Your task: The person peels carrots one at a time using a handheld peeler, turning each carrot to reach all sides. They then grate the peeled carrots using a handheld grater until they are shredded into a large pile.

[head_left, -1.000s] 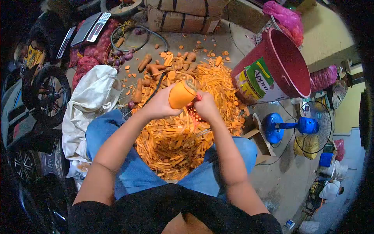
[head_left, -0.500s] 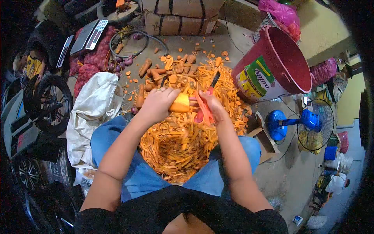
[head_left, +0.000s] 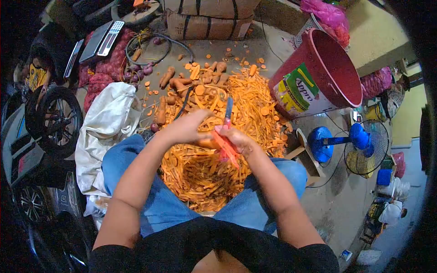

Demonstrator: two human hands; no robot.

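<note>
My right hand (head_left: 236, 139) is closed around a knife (head_left: 229, 108), its dark blade pointing away from me. In the same hand is a long orange-red tool (head_left: 226, 148) that looks like a peeler. My left hand (head_left: 189, 127) is a little to the left, slightly blurred, its fingers curved and apart from the thumb. Just under that thumb lies a peeled carrot piece (head_left: 207, 143), between the two hands; what supports it is hidden. Below both hands spreads a heap of cut carrot strips (head_left: 205, 175).
Whole carrots (head_left: 182, 84) lie at the heap's far side. A red bucket (head_left: 314, 73) leans at the right, near a blue fan (head_left: 359, 136). A white sack (head_left: 107, 127) lies left, with a scale (head_left: 102, 43) on onion bags (head_left: 120, 57) behind. Cartons (head_left: 209, 27) stand ahead.
My left hand has loosened from the carrot piece and its fingers have spread. My right hand has moved slightly left and lower, turning the knife blade more upright in view.
</note>
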